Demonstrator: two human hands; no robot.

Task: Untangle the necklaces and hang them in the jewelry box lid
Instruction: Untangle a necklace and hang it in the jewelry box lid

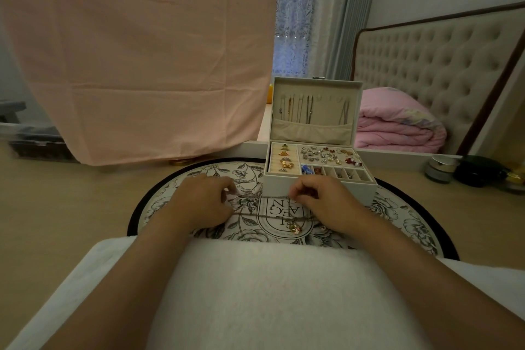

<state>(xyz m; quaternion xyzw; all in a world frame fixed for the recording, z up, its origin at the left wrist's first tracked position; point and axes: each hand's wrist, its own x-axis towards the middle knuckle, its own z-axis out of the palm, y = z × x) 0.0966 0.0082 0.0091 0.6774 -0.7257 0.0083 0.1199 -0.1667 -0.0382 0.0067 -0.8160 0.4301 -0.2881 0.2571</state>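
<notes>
Pink cloth (136,51) fills the upper left of the frame. Low in the frame a white towel (255,293) covers the lap. Above it a floral mat (397,224) carries the open jewelry box (355,190), whose upright lid (315,85) already holds hung chains (301,108). Left hand (199,202) and right hand (324,204) each pinch a silver necklace (264,196), stretched between them at centre, probably to expose tangles. A gold pendant (297,229) lies below it.

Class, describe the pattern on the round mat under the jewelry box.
The round mat is white with black floral drawings; head view.
</notes>
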